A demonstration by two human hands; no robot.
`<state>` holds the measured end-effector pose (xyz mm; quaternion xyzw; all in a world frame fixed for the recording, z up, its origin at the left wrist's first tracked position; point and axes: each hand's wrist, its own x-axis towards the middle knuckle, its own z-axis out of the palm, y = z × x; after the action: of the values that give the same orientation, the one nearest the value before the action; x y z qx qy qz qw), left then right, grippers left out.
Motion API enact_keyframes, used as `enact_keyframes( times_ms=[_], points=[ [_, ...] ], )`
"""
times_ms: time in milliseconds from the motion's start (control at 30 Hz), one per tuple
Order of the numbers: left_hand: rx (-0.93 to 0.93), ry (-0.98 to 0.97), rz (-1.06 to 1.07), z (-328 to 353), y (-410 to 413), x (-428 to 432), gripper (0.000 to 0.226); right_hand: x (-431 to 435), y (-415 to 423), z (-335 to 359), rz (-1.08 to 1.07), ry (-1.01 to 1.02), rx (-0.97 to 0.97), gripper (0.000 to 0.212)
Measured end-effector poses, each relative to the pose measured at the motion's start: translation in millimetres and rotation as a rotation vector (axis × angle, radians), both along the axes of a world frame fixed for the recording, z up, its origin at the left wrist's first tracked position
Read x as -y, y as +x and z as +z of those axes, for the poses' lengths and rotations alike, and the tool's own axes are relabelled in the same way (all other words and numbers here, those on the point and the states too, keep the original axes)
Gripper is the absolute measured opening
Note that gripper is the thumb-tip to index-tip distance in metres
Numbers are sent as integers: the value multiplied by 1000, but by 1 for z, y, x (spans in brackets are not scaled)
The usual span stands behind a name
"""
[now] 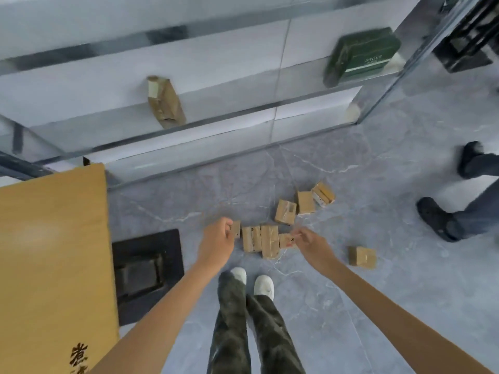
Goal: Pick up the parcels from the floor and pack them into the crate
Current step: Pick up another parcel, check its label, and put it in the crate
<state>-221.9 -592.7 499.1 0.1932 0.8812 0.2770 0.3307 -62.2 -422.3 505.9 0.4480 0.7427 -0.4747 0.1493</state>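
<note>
Several small brown cardboard parcels lie on the grey marble floor in front of my feet. My left hand (218, 238) curls its fingers round a small parcel (236, 228) at the left end of a row. My right hand (307, 242) pinches another small parcel (285, 240) at the row's right end. Between them lie two parcels side by side (251, 238) (270, 241). More parcels lie farther off (285, 211) (305, 202) (323, 193), and one lies alone at the right (361, 256). The black crate (172, 255) stands on the floor to my left.
A wooden table top (54, 252) fills the left, right beside the crate. Grey metal shelving (189, 125) runs along the back and holds a brown parcel (165, 102) and a green box (361, 56). Another person's legs and dark shoes (437, 220) stand at the right.
</note>
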Motion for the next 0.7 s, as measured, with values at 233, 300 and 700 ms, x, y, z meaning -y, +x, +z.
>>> enact_keyframes(
  times_ms=[233, 300, 700],
  points=[
    [208, -180, 15, -246, -19, -17, 31, -10, -40, -244, -66, -125, 235, 30],
    [274, -241, -14, -322, -19, -18, 31, -11, -45, -318, -89, -153, 292, 32],
    [739, -156, 146, -594, 4, -53, 59, 14, -78, -562, -149, -384, 293, 50]
  ],
)
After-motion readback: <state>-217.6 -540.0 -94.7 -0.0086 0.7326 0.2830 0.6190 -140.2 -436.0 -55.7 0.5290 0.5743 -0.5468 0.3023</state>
